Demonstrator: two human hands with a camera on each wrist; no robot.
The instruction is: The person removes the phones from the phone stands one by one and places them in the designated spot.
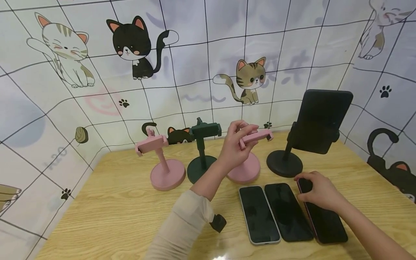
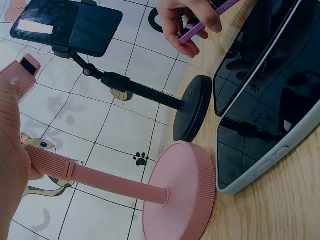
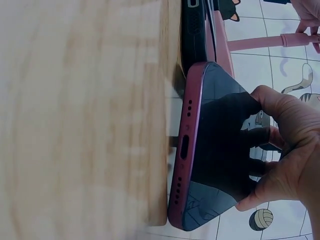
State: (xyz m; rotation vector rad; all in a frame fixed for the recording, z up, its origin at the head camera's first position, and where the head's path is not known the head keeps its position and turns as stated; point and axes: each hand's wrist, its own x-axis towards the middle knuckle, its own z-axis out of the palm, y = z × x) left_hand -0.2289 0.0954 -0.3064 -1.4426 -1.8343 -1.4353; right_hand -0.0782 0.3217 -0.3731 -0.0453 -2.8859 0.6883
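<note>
Beyond your left fingers, farthest left on the wooden surface [image 1: 113,213], stand a pink stand [image 1: 161,164] and a dark green stand [image 1: 202,151], both with bare clamps. Your left hand [image 1: 234,146] is raised over the second pink stand [image 1: 247,164], fingers curled round its clamp [image 1: 256,137] and thumb hooked on the near jaw; the wrist view shows the stem [image 2: 115,179] running from your palm to the round base [image 2: 181,192], which rests flat. Just nearer you than that base lie a white-edged phone [image 1: 259,213] and a black phone [image 1: 287,212], side by side, screens up. Your right hand [image 1: 320,191] rests on the top end of the red-edged phone [image 1: 323,216], fingertips [image 3: 260,135] bent over its glass and pinching its edge; the wrist view suggests that end is tilted up off the wood. Past those fingers, the black stand [image 1: 312,133] already carries a phone. By my reading, you are at the step of opening this clamp while picking up the next handset. The next move calls for spreading the jaws wide, keeping the base steady, and lifting the red-edged phone clear of its neighbour before seating it squarely between them.
</note>
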